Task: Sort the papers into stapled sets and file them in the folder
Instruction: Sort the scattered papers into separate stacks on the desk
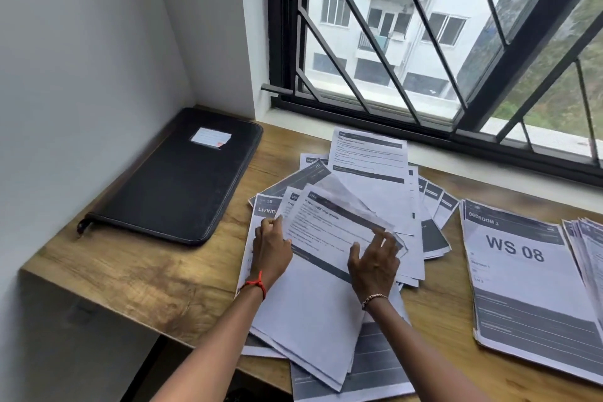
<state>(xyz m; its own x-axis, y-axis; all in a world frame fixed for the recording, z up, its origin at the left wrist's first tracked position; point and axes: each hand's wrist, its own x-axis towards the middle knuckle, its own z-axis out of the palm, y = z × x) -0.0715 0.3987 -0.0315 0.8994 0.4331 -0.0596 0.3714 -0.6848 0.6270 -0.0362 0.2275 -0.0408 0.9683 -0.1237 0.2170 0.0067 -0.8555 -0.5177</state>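
- The left hand (pixel 272 251) has its fingers (pixel 270 226) curled round the left edge of the top sheet (pixel 326 228) and grips it. A red thread (pixel 256 284) circles that wrist.
- The right hand (pixel 375 266) lies on the right end of the same sheet. Its fingers (pixel 383 238) are spread and only slightly bent, the tips touching the paper where its edge lifts, and they hold nothing. A bead bracelet (pixel 374 299) sits on that wrist.
- The top sheet spans from one set of fingers to the other, tilted, with its far edge blurred and raised off the heap.
- Under and around the fingers lie the loose papers (pixel 368 160), fanned and overlapping on the wooden tabletop (pixel 146 271). Some reach beyond the fingers toward the window (pixel 424 42). Others run back under the wrists and over the near edge.
- A sheet headed "LIVING" (pixel 266 209) pokes out just beyond the left fingers.
- Well to the left of the left fingers, apart from the papers, the black zip folder (pixel 176 179) lies flat and closed in the corner, with a pale label (pixel 210 137) on its cover.
- To the right of the right fingers, apart from the heap, a squared stack (pixel 522 287) shows "BEDROOM 3" and "WS 08" on top.
- A fanned stack (pixel 587 245) overlaps the squared stack's right side.
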